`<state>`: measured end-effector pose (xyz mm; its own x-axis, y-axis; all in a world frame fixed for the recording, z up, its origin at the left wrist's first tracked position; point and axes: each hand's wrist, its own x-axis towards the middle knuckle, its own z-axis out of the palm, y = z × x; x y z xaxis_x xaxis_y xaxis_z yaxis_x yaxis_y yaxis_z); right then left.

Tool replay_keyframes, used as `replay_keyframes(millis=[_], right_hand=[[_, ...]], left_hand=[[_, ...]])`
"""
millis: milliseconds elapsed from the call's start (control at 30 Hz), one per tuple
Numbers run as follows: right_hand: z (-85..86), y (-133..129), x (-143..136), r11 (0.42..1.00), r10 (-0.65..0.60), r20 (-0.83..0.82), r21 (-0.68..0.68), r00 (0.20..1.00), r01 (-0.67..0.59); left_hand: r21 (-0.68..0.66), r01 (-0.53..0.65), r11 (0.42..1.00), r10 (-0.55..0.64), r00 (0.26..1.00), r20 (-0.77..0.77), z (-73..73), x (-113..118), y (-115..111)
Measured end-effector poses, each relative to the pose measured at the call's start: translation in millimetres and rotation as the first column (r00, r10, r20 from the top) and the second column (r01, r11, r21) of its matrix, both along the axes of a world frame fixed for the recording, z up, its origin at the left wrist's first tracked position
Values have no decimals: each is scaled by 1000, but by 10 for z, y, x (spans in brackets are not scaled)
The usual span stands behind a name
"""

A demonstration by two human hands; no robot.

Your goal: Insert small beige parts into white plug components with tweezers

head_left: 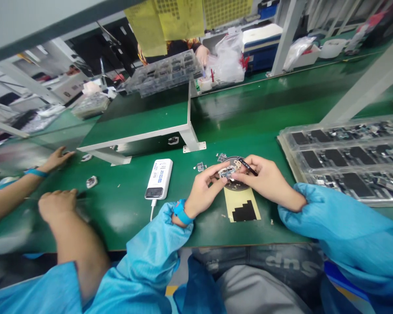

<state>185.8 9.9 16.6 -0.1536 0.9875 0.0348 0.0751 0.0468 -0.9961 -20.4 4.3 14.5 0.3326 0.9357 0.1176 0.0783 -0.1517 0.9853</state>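
Observation:
My left hand (pixel 208 183) pinches a small electronic assembly with a circuit board (pixel 227 171) between thumb and fingers. My right hand (pixel 262 174) is closed round a slim black piece with pale lettering (pixel 248 166), perhaps tweezers; its kind is not clear. The right thumb reaches the near edge of the assembly. Directly beneath both hands is a round dark perforated disc (pixel 240 185). It overlaps a yellow backing sheet (pixel 244 200) bearing a stepped black sticker (pixel 245 212). Two small clear-and-metal parts (pixel 200 166) lie just beyond my left hand.
A white power bank (pixel 159 179) with a cable lies to the left. Trays of electronic parts (pixel 347 159) stand at the right. A green raised shelf (pixel 144 113) carries clear trays. A co-worker's hands (pixel 57 205) rest at far left; another person's hand (pixel 202 55) is behind.

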Motion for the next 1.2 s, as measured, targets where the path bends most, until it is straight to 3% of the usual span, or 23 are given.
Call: replay_keyframes(millis=[200, 467, 567, 667, 867, 1000, 1200], right_hand=[[22, 48, 35, 998, 28, -36, -60, 999, -30], [32, 43, -5, 999, -3, -44, -40, 999, 1], [-16, 23, -27, 998, -37, 31, 52, 999, 36], [-63, 2, -75, 995, -21, 38, 101, 999, 17], [-76, -26, -188, 999, 25, -188, -40, 982, -33], [-55, -22, -177, 997, 67, -126, -16, 990, -70], [-35, -22, -156, 999, -17, -71, 26, 997, 19]], left_hand=[[113, -22, 993, 41, 984, -171, -14, -7, 12], [174, -59, 983, 96, 971, -217, 11, -18, 25], [16, -93, 996, 94, 993, -72, 3, -15, 31], [-155, -32, 987, 52, 991, 125, 6, 1, 44], [-211, -13, 977, 58, 976, 208, -6, 65, 26], [-130, -61, 990, 83, 982, 170, -54, 89, 3], [-9, -127, 992, 126, 991, -49, -71, 106, -20]])
